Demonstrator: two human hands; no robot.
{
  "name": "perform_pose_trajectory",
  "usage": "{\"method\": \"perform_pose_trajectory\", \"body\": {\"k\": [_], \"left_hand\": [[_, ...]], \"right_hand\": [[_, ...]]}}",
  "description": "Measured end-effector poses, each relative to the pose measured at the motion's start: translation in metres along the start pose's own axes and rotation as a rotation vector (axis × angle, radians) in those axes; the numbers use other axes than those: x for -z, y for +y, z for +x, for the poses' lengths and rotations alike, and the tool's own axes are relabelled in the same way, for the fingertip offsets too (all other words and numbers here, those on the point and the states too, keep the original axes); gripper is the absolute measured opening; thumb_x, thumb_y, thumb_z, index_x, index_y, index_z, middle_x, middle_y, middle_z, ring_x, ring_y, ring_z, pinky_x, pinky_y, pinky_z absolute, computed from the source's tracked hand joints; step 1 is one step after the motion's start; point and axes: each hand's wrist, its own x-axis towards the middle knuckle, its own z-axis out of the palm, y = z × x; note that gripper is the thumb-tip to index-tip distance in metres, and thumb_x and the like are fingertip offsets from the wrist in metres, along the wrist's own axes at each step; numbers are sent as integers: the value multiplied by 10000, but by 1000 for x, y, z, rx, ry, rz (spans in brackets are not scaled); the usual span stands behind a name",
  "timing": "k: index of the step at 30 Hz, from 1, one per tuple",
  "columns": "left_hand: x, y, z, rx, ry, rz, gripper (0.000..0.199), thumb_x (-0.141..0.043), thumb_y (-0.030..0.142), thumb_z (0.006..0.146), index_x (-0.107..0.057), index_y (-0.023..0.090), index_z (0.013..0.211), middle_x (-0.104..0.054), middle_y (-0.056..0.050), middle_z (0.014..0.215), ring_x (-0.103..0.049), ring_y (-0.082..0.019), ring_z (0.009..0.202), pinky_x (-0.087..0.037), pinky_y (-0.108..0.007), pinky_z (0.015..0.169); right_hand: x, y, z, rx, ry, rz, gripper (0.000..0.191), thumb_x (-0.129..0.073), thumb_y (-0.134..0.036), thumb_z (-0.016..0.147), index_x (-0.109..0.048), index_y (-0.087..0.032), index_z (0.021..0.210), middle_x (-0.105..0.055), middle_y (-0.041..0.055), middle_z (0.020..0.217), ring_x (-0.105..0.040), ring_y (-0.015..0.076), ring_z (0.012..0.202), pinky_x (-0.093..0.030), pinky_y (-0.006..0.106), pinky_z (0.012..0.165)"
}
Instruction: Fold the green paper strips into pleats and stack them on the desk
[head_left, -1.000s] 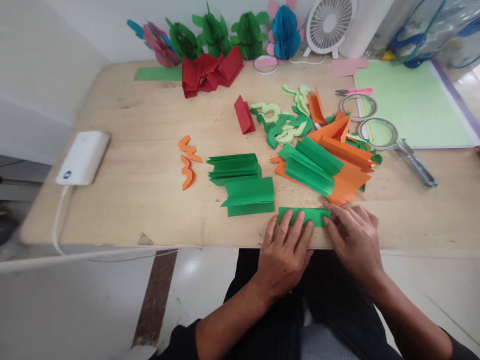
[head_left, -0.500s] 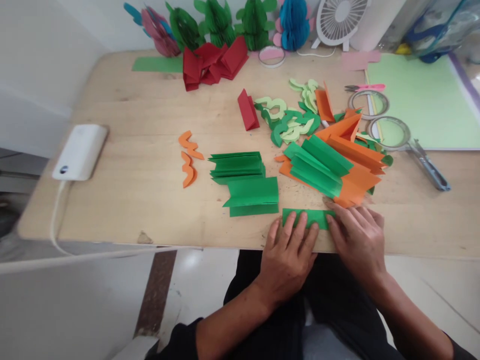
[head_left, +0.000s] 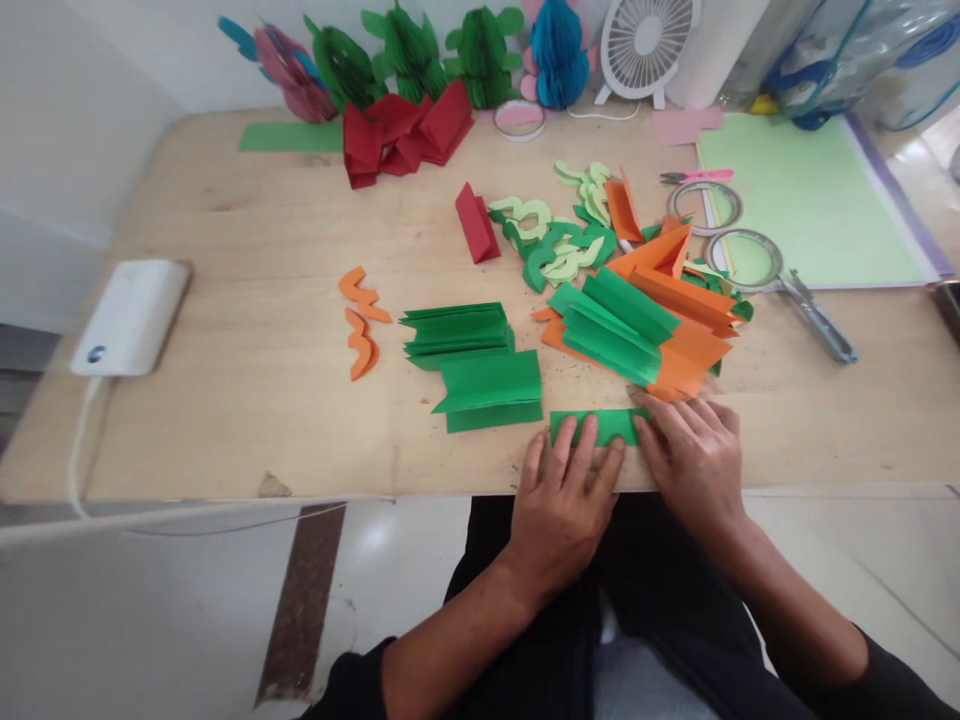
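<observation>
Hands (head_left: pixel 566 510) on grn paper (head_left: pixel 604 425), wood tbl (head_left: pixel 247 400), wht wall (head_left: pixel 120 60)

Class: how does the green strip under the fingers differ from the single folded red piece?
The green strip lies flat; the red piece is partly open. The left hand and right hand touch the green strip, not the red piece. Both rest on the table.

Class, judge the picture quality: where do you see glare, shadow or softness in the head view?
Head view: pale glare on the floor, lower left; head view: soft shadow along the right side of the white box; head view: hazy detail in the clear plastic, upper right; head view: green strip under the left hand, with fairly clear edges.
</observation>
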Motion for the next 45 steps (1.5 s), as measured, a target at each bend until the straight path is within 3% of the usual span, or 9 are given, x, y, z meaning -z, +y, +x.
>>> {"method": "perform_pose_trajectory", "body": {"k": [10, 26, 33, 39, 45], "left_hand": [[-1, 1, 0, 6, 8, 5, 486, -545, 417, 907, -523, 234, 1356, -527, -109, 1417, -468, -310, 1301, -334, -497, 1063], [-1, 0, 1, 7, 5, -3, 488, -546, 390, 903, -508, 252, 1370, -503, -95, 1441, -463, -302, 1295, -328, -498, 1060], [1, 1, 2, 17, -16, 3, 472, -544, 386, 906, -516, 270, 1363, -480, -68, 1464, -466, -296, 1291, -332, -490, 1062], [2, 2, 2, 26, -34, 10, 494, -546, 382, 901, -491, 291, 1384, -469, -63, 1473, -461, -300, 1291, -328, -497, 1059], [1, 3, 2, 39, -37, 26, 485, -535, 367, 906, -502, 255, 1377, -465, -65, 1476, -444, -298, 1292, -331, -495, 1049]], "right_hand": [[4, 2, -5, -47, -26, 133, 234, -546, -220, 921, -642, -154, 1124, -654, 15, 737, -567, 180, 737, -378, 321, 756], [1, -1, -1, -1, -38, 34, 232, -492, -205, 941, -633, -151, 1118, -665, 29, 764, -581, 171, 713, -363, 319, 760], [1, -1, 1, 9, -69, 21, 259, -464, -178, 938, -622, -181, 1143, -609, -10, 650, -555, 156, 634, -347, 319, 760], [1, -2, 5, 25, -71, 16, 235, -455, -165, 933, -643, -159, 1075, -631, 9, 690, -561, 162, 651, -338, 323, 747], [-1, -2, 7, 39, -74, -7, 225, -466, -172, 937, -640, -151, 1078, -608, -1, 660, -544, 158, 632, -335, 319, 725]]}}
